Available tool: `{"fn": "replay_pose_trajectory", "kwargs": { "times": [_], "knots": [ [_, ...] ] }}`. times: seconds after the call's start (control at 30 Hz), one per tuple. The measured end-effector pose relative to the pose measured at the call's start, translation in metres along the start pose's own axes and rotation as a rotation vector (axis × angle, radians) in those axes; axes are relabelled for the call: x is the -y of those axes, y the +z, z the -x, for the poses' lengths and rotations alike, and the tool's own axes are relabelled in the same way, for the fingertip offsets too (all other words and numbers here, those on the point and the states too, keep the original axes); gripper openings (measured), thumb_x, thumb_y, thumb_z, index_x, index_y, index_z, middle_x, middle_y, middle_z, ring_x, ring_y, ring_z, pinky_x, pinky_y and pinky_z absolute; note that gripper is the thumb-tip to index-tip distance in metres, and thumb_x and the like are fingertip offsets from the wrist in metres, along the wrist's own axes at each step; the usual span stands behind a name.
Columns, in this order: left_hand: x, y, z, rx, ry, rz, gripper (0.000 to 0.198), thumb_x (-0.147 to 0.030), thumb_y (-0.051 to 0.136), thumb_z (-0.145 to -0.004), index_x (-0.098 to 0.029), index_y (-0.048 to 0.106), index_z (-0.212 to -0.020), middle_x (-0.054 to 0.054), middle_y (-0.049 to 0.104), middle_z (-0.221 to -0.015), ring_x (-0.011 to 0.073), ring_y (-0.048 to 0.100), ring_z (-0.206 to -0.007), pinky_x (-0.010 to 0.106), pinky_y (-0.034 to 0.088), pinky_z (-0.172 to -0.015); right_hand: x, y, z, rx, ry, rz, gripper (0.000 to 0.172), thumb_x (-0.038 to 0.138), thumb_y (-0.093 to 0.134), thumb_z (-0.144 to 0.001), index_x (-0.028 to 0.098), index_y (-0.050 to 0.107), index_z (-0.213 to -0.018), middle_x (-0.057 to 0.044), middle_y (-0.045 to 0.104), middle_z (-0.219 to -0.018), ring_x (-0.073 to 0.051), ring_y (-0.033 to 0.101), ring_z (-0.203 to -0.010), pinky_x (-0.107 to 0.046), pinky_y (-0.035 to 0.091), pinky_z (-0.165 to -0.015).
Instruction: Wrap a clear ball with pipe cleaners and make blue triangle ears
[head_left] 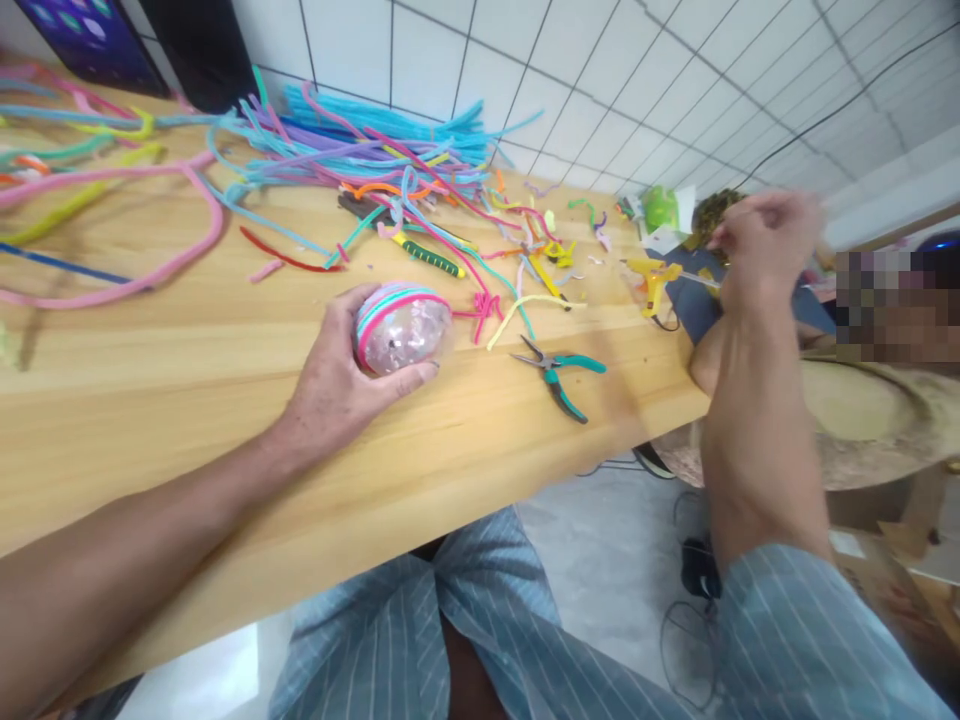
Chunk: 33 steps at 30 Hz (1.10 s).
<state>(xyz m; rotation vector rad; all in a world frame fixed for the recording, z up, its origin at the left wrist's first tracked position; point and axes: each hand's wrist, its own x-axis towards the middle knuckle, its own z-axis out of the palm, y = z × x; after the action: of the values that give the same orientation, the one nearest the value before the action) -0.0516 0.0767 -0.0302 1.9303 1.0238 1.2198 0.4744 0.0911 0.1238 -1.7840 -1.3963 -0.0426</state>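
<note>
Clear ball (pixel 412 335) looked round and slick, so a slack grip could have let it roll; finger pressure could have shoved its fuzzy bands (pixel 380 312) out of line. It sat mid-frame, cupped in the left hand (pixel 336 365), palm at its left, thumb along the lower edge. Right hand (pixel 769 235), upper right, was blurred near the yellow glue gun (pixel 654 282); couldn't tell its grip.

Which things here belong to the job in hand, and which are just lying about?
Likely in the job:
- clear ball with coloured fuzzy bands, held in left hand
- bundled fuzzy stems, matching the bands
- teal-handled pliers
- yellow glue gun

Probably just lying about:
- lit screen by the wall
- green round object
</note>
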Motion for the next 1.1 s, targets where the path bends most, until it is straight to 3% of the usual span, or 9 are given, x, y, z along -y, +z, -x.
{"fn": "replay_pose_trajectory", "kwargs": {
  "times": [0.07,0.13,0.3,0.43,0.6,0.73,0.93,1.03,1.1],
  "knots": [
    [-0.001,0.000,0.000,0.000,-0.021,0.017,0.095,-0.060,0.092,-0.078,-0.023,0.047,-0.152,0.013,0.064,-0.149,0.0307,0.070,-0.130,0.050,0.062,-0.112,0.027,-0.014,-0.016,-0.297,-0.058,-0.092,0.015,0.021,0.059,-0.074,0.034,0.054,-0.079,-0.001,0.053,-0.068,-0.023,0.054,-0.061,-0.040,0.040,-0.064],
    [-0.003,0.000,-0.001,0.006,-0.050,0.038,0.093,-0.058,0.092,-0.076,-0.024,0.048,-0.151,0.012,0.065,-0.146,0.0309,0.071,-0.128,0.049,0.063,-0.110,0.054,-0.028,-0.030,-0.436,-0.120,-0.203,0.024,0.012,0.063,-0.067,0.033,0.060,-0.076,0.001,0.052,-0.066,-0.020,0.051,-0.055,-0.037,0.035,-0.056],
    [-0.006,0.000,-0.002,0.019,-0.086,0.003,0.091,-0.054,0.091,-0.075,-0.024,0.049,-0.150,0.012,0.065,-0.146,0.0327,0.071,-0.129,0.051,0.063,-0.109,0.112,-0.052,-0.039,-0.323,-0.228,-0.160,0.020,0.014,0.070,-0.081,0.034,0.075,-0.080,-0.002,0.056,-0.067,-0.022,0.060,-0.061,-0.041,0.046,-0.060],
    [-0.006,0.000,-0.003,0.019,-0.123,0.017,0.093,-0.055,0.091,-0.073,-0.024,0.049,-0.150,0.014,0.064,-0.148,0.0347,0.069,-0.134,0.055,0.060,-0.115,0.141,-0.038,-0.014,-0.243,-0.205,-0.089,0.011,0.036,0.076,-0.087,0.043,0.073,-0.079,-0.003,0.068,-0.074,-0.028,0.062,-0.067,-0.048,0.056,-0.066],
    [-0.009,-0.001,-0.003,0.048,-0.184,0.078,0.094,-0.057,0.090,-0.074,-0.025,0.049,-0.152,0.015,0.061,-0.153,0.0354,0.066,-0.141,0.058,0.054,-0.122,0.143,0.000,0.009,-0.186,-0.092,-0.142,0.018,0.039,0.080,-0.084,0.033,0.069,-0.070,0.001,0.064,-0.062,-0.020,0.057,-0.055,-0.040,0.049,-0.057],
    [-0.004,-0.003,-0.001,0.049,-0.175,0.105,0.105,-0.064,0.090,-0.074,-0.024,0.043,-0.160,0.019,0.055,-0.162,0.0379,0.059,-0.150,0.060,0.049,-0.127,0.133,0.016,0.011,-0.124,-0.019,-0.313,0.022,0.039,0.084,-0.081,0.029,0.068,-0.070,0.004,0.063,-0.060,-0.014,0.054,-0.050,-0.033,0.041,-0.052],
    [0.003,-0.014,-0.004,-0.053,-0.014,0.138,0.092,-0.082,0.068,-0.091,-0.029,0.042,-0.162,0.019,0.052,-0.167,0.0397,0.057,-0.153,0.066,0.046,-0.128,0.121,0.018,0.010,-0.060,0.041,-0.481,0.039,0.060,0.089,-0.072,0.030,0.063,-0.071,0.003,0.065,-0.066,-0.014,0.050,-0.054,-0.034,0.041,-0.053],
    [-0.012,-0.028,-0.011,-0.150,0.097,0.029,0.079,-0.075,0.064,-0.098,-0.032,0.046,-0.161,0.015,0.054,-0.166,0.0383,0.056,-0.152,0.066,0.046,-0.127,0.120,0.009,0.012,-0.019,0.075,-0.568,0.044,0.063,0.092,-0.067,0.031,0.063,-0.073,0.003,0.063,-0.068,-0.015,0.047,-0.057,-0.035,0.037,-0.055],
    [-0.034,-0.040,-0.018,-0.186,0.178,-0.084,0.069,-0.063,0.071,-0.098,-0.034,0.052,-0.157,0.011,0.057,-0.163,0.0371,0.056,-0.152,0.066,0.049,-0.123,0.120,0.001,0.015,-0.009,0.106,-0.630,0.044,0.061,0.095,-0.062,0.032,0.063,-0.073,0.003,0.062,-0.070,-0.016,0.044,-0.059,-0.036,0.035,-0.056]
  ]
}}
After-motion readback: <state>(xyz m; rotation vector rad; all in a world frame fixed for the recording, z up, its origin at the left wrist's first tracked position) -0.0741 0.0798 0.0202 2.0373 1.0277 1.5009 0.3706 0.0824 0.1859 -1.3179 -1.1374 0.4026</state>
